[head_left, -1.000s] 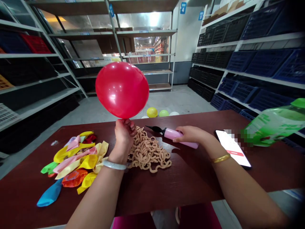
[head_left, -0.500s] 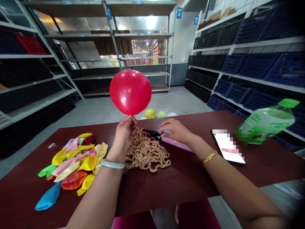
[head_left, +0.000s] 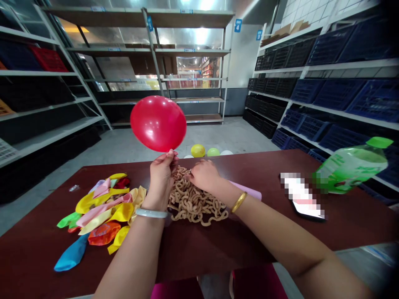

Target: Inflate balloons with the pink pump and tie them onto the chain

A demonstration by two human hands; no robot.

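The neck of an inflated red balloon (head_left: pixel 158 123) is pinched in my left hand (head_left: pixel 162 168), the balloon tilting up and left above the table. My right hand (head_left: pixel 205 174) is beside it, over the far part of a heap of tan, curly, cord-like pieces (head_left: pixel 198 207). Its fingers are curled inward and their tips are mostly hidden, so what they hold cannot be made out. Partly behind my right wrist lies a pink tube-shaped thing (head_left: pixel 249 191). Left of my left forearm, several uninflated balloons (head_left: pixel 106 209) in many colours lie in a loose pile.
On the right of the brown table (head_left: pixel 243 245) are a phone (head_left: pixel 304 197) and a green-capped bottle (head_left: pixel 352 166). Inflated balloons, yellow (head_left: pixel 198 150) and green (head_left: pixel 213 152) among them, show beyond the far edge. Shelves with dark crates (head_left: pixel 336 89) line the right side.
My right hand has moved left, from beside the pink tube and its black end to the tan heap near my left hand. The red balloon has tipped further left.
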